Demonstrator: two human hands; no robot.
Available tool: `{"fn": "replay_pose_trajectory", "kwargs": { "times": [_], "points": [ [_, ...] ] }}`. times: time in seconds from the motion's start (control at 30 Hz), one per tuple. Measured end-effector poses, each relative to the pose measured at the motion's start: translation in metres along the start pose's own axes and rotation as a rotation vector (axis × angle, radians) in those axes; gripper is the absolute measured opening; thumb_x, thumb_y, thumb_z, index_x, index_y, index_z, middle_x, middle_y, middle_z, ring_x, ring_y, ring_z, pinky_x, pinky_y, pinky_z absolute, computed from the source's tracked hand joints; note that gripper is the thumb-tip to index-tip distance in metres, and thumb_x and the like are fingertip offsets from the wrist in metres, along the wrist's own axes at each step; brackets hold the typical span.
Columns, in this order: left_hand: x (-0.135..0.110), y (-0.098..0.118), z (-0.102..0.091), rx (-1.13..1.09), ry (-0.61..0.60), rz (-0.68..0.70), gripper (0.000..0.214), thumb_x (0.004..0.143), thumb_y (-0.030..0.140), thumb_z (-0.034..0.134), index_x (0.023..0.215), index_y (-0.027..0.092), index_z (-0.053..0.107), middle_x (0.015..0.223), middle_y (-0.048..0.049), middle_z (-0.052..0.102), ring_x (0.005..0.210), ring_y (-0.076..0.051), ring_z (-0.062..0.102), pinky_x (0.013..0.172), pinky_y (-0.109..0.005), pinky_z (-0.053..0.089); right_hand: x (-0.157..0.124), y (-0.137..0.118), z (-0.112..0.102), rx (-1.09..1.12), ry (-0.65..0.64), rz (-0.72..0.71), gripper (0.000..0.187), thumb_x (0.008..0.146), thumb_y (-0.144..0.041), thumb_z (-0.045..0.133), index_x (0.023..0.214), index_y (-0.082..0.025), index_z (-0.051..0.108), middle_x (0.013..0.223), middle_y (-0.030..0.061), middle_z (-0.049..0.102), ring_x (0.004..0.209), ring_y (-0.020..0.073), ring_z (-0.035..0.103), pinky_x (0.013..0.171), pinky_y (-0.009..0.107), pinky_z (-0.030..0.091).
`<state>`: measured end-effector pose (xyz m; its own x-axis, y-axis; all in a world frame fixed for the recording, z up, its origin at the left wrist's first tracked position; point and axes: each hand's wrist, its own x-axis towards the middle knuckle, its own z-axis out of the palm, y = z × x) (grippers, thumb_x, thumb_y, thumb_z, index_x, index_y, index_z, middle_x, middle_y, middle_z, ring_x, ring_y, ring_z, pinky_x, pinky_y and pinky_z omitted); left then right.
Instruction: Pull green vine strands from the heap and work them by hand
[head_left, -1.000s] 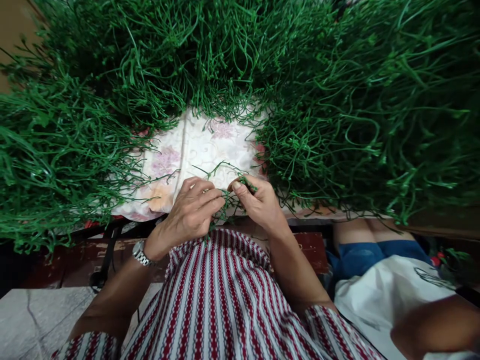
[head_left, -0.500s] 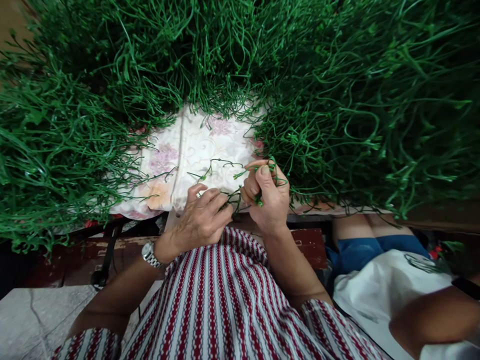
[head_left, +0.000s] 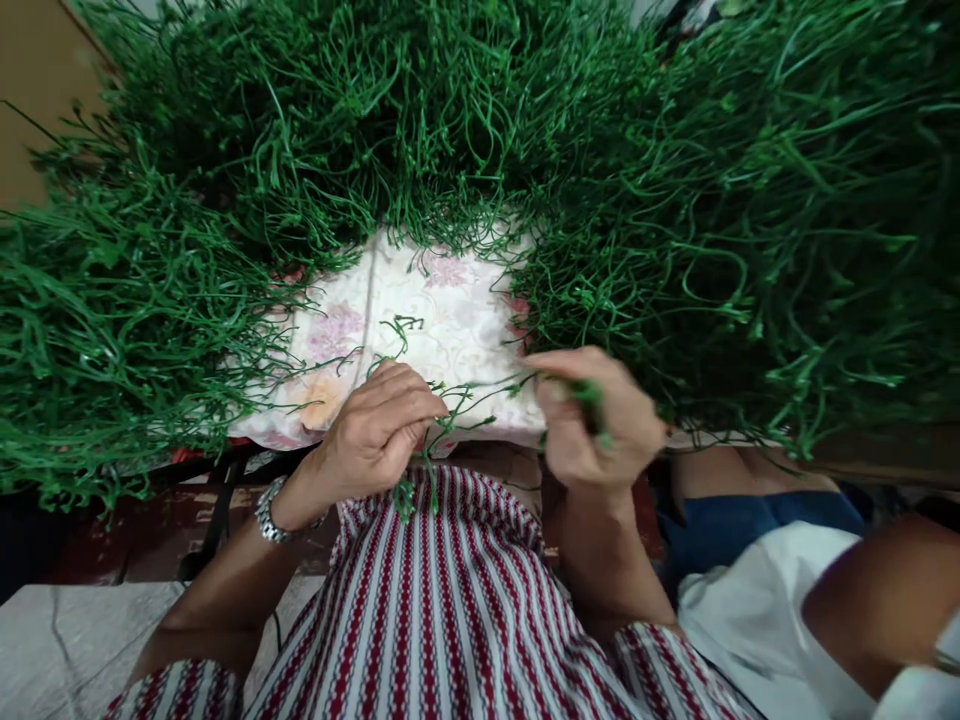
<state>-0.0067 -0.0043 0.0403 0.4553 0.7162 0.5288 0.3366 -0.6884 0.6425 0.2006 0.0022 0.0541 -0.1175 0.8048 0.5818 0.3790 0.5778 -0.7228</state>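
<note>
My left hand [head_left: 381, 428] is closed on thin, branching green plant stems [head_left: 431, 468], which look like plastic. Their small-tipped ends hang below its fingers in front of the striped shirt, and others stick out to the right. Blurred by motion, my right hand [head_left: 604, 430] has its fingers curled round small green stem pieces [head_left: 587, 393]. One long finger of it points left over the cloth. A thin stem stretches between the two hands. Beneath them lies a white floral cloth [head_left: 450, 335], with a short loose-looking sprig [head_left: 403, 330] just beyond my left hand.
Heaps of the same green stems [head_left: 697, 260] surround the cloth at left, back and right. A cardboard-coloured panel [head_left: 45, 90] stands at the far left. Close on the right sits another person, with a white shirt [head_left: 765, 580] and blue shorts [head_left: 757, 515] showing.
My right hand has moved right and toward me, away from the left hand. My left hand has turned and shifted slightly left, and stem ends now hang below it. The view has shifted slightly.
</note>
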Motion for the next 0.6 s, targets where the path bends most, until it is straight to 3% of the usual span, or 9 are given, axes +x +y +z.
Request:
{"fn": "replay_pose_trajectory", "kwargs": {
  "times": [0.07,0.17,0.27,0.4,0.5,0.6],
  "points": [
    [0.003,0.002,-0.003,-0.046,0.007,-0.038,0.018,0.078,0.003,0.048,0.085,0.016,0.059,0.072,-0.004,0.058,0.071,-0.015,0.053,0.066,-0.031,0.043,-0.005,-0.001,0.003,-0.124,-0.215,-0.109,0.023,0.084,-0.012,0.048,0.104,-0.018,0.058,0.082,0.0054,0.058,0.068,0.0139,0.051,0.058,0.026,0.041],
    [0.007,0.005,-0.004,-0.062,0.049,-0.07,0.015,0.079,0.005,0.05,0.084,0.015,0.059,0.072,-0.0037,0.057,0.072,-0.014,0.053,0.065,-0.028,0.044,-0.009,-0.001,0.014,-0.095,-0.37,-0.131,0.027,0.087,-0.017,0.045,0.111,-0.012,0.056,0.083,0.0077,0.058,0.073,0.0148,0.052,0.062,0.026,0.044],
    [0.007,0.008,0.001,-0.016,0.102,-0.093,0.013,0.079,0.006,0.05,0.083,0.015,0.058,0.071,-0.0028,0.057,0.069,-0.013,0.053,0.064,-0.027,0.044,-0.013,-0.001,0.026,0.028,-0.368,-0.077,0.028,0.088,-0.031,0.048,0.108,-0.011,0.055,0.082,0.0069,0.059,0.074,0.0146,0.054,0.066,0.026,0.045],
    [0.006,0.009,0.012,0.138,0.126,-0.099,0.013,0.079,0.007,0.049,0.082,0.016,0.057,0.069,-0.0025,0.055,0.069,-0.014,0.052,0.064,-0.028,0.043,-0.019,0.0,0.037,0.061,-0.266,0.063,0.028,0.083,-0.039,0.058,0.096,-0.014,0.056,0.079,0.0038,0.06,0.071,0.013,0.055,0.065,0.024,0.043],
    [0.006,0.006,0.014,0.161,0.065,-0.053,0.013,0.08,0.006,0.047,0.083,0.015,0.056,0.07,-0.003,0.055,0.069,-0.014,0.051,0.064,-0.028,0.042,-0.02,0.005,0.038,0.088,-0.262,0.076,0.019,0.085,-0.035,0.056,0.087,-0.015,0.057,0.073,0.0014,0.058,0.066,0.0114,0.054,0.062,0.023,0.041],
    [0.006,0.005,0.006,0.187,-0.078,-0.005,0.016,0.078,0.003,0.045,0.079,0.015,0.055,0.067,-0.002,0.052,0.065,-0.014,0.047,0.061,-0.028,0.04,-0.019,0.009,0.03,0.076,-0.351,-0.032,0.014,0.087,-0.027,0.051,0.083,-0.015,0.056,0.069,0.0016,0.055,0.064,0.0114,0.051,0.059,0.023,0.038]
  ]
}}
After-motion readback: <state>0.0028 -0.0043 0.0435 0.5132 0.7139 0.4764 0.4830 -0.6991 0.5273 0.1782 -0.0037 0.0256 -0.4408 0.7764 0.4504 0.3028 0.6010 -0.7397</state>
